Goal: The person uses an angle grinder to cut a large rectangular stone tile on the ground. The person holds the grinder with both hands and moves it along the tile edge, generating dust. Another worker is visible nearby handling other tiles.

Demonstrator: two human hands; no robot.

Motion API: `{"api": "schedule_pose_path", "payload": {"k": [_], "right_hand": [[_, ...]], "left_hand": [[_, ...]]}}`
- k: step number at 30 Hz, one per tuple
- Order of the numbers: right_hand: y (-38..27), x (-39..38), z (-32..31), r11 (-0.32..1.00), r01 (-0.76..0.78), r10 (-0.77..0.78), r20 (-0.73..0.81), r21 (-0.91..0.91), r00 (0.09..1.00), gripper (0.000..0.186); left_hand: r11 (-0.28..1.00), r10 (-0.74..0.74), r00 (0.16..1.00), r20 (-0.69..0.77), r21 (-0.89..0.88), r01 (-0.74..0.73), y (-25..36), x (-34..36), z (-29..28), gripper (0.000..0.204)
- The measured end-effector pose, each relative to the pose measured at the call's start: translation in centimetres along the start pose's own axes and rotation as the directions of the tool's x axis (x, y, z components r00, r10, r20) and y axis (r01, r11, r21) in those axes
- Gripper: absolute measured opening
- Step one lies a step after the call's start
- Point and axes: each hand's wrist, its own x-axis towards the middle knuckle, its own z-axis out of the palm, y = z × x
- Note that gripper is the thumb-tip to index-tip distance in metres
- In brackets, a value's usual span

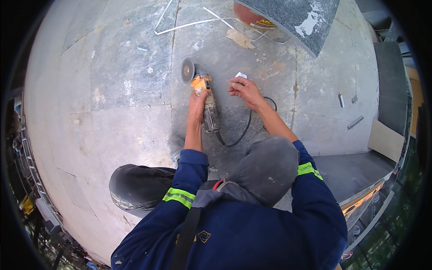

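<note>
While the left hand (197, 104) wraps round one grinder (210, 114) in front of the knees, fingers closed behind its single disc (187, 70), here's the right hand (247, 91) near it, fingers bent, almost meeting the thumb! One white scrap (241, 75) shows there; held or merely behind, I can't tell. One black cord (240, 139) slips partly out of sight behind the right forearm (281, 121). Three small grey offcuts (355, 123) lie rightward on the floor (135, 139); one red bucket (253, 18) is half hidden by a grey panel (297, 22), itself cut off above.
</note>
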Motion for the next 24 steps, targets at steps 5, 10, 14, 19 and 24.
{"api": "schedule_pose_path", "payload": {"k": [5,10,14,19,24], "right_hand": [[0.9,-0.2,3.4,0.996,-0.085,0.085,0.116,-0.006,0.99,0.024],[0.8,-0.1,3.2,0.996,-0.038,0.031,0.081,0.084,0.996,0.025],[2.2,-1.0,3.1,0.984,-0.093,0.08,0.085,0.152,0.993,0.026],[4.2,-1.2,2.0,0.94,-0.141,0.126,0.066,0.311,0.99,0.025],[2.8,-1.1,2.9,0.957,-0.145,0.148,0.005,0.251,0.989,0.024]], "left_hand": [[0.987,0.102,0.992,-0.08,0.134,-0.09,-1.7,0.6,0.7,0.051],[0.984,0.024,1.0,-0.015,0.177,-0.021,-0.6,0.0,1.6,0.048],[0.972,0.054,0.998,-0.033,0.232,-0.045,-1.5,-0.4,1.4,0.047],[0.844,0.239,0.967,-0.088,0.511,-0.162,-1.0,-1.7,3.2,0.054],[0.838,0.278,0.953,-0.122,0.516,-0.178,-1.0,-1.2,2.1,0.064]]}}
